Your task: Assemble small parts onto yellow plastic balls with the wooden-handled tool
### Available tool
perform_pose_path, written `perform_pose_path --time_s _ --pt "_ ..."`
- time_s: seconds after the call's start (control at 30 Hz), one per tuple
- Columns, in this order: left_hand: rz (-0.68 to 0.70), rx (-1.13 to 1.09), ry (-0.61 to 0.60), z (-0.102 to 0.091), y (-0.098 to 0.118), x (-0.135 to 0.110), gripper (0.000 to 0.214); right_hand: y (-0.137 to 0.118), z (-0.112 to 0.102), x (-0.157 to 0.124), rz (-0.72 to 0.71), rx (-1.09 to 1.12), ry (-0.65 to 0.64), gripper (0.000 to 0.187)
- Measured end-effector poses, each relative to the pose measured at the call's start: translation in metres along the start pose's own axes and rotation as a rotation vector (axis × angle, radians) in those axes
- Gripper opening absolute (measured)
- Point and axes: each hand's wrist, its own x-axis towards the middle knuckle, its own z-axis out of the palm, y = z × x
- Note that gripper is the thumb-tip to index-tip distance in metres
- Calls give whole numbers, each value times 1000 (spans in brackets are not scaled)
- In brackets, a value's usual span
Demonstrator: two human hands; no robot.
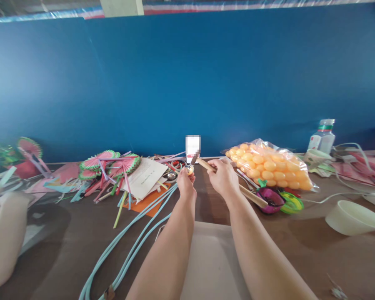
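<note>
My left hand is closed in a pinch on a small yellowish round piece, held up over the brown table. My right hand is closed round a long wooden stick whose far end points toward that small piece; the stick's other end runs back to the right below my wrist. The two hands are close together, a little apart. Just behind them stands a small white item, blurred out.
A clear bag of yellow-orange balls lies at the right, with a magenta and green toy, a white bowl, a bottle and cables. Paper fans, straws, papers and light blue cords lie left. A blue wall stands behind. A pale board lies under my arms.
</note>
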Motion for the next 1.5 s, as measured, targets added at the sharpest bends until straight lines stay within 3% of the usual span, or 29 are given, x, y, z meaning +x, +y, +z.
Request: perform_pose_path --time_s 0.1,0.23,0.57,1.0,1.1,1.17,1.23,1.37,1.5 --pt "-36 -51 2 0 -1 1 11 7 3 4 98 -31 -51 28" --pt "-33 -99 -42 -1 -2 0 15 22 19 10 179 -87 -239 29" --pt "-30 -96 -124 -3 -5 -2 16 30 37 10 190 -146 -477 35" --pt "-8 -58 -272 -4 -7 -7 26 36 50 8 151 -134 -514 25" --pt "-11 -37 -286 -3 -7 -7 26 36 49 11 133 58 -375 24" --pt "-10 -27 -308 -3 -6 -8 28 34 48 14 98 311 -232 25" --pt "2 -18 -345 -2 -6 -9 31 31 48 16 121 614 -174 26" --pt "59 13 -431 -2 -8 -10 36 25 48 16 291 1067 -263 28" --pt "178 138 -433 -1 -11 -11 37 24 48 14 349 1176 -300 22"
